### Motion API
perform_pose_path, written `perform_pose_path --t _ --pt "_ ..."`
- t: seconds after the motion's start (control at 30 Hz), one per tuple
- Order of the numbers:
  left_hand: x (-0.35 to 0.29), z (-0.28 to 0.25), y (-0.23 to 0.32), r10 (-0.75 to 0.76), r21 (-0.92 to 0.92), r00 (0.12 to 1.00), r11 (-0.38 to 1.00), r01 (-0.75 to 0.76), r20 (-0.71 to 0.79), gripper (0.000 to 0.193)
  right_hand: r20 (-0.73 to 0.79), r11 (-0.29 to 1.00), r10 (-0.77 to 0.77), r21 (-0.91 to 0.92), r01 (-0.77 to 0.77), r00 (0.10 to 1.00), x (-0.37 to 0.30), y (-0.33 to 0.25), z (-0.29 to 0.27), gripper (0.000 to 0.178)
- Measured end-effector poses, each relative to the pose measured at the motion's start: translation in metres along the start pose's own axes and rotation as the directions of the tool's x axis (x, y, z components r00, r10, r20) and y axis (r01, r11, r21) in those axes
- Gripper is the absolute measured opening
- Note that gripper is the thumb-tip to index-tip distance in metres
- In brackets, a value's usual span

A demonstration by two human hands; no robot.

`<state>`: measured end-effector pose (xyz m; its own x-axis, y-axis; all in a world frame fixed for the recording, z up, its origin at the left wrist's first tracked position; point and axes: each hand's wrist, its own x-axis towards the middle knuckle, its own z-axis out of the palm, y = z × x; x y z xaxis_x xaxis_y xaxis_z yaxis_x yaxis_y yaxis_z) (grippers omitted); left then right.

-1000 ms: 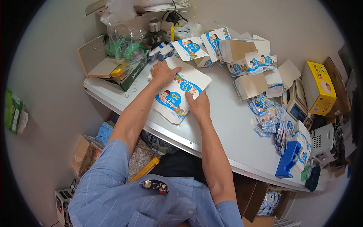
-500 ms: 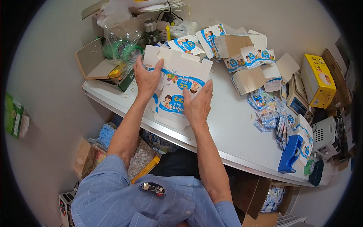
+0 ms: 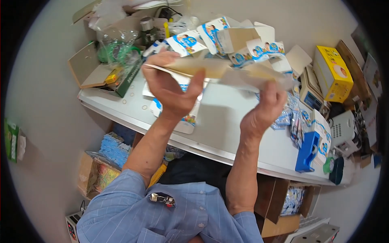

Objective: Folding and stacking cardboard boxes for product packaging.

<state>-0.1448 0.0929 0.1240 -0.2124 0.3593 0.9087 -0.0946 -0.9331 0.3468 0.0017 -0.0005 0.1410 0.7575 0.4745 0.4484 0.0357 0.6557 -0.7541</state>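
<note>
Raised above the table is a folding carton [image 3: 216,72], blurred by motion, its pale inside and edges facing me. My left hand [image 3: 172,87] grips its left part, fingers behind it and thumb in front. At the right end my right hand [image 3: 265,107] is closed on a flap of the same carton. Below my left hand, flat printed cartons [image 3: 187,124] in white and blue lie near the table's front edge, partly hidden by that hand. Further back stand several opened-out cartons [image 3: 243,40] of the same print.
Small blue-white sachets [image 3: 298,123] lie heaped on the right of the white table [image 3: 221,123], by a blue tape dispenser [image 3: 308,152] and a scale [image 3: 312,91]. A yellow box [image 3: 333,75] stands behind. At the left is an open green box [image 3: 121,83] with plastic bags.
My hands have lifted a carton off the flat ones and moved apart, the right hand going right. The carton has turned from its printed face to its pale inside. The view has shifted slightly.
</note>
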Motion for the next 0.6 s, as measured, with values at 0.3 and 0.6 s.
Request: perform_pose_path --t 0.3,0.6 --pt "-0.1 0.067 0.023 -0.542 -0.34 0.622 0.534 0.774 0.565 0.068 0.001 0.971 0.165 -0.177 -0.162 0.986 -0.05 0.013 -0.12 0.078" --pt "-0.151 0.056 -0.006 -0.717 -0.062 0.411 0.459 0.886 0.563 0.086 -0.215 0.654 0.219 -0.692 -0.307 0.952 -0.055 0.048 -0.15 0.084"
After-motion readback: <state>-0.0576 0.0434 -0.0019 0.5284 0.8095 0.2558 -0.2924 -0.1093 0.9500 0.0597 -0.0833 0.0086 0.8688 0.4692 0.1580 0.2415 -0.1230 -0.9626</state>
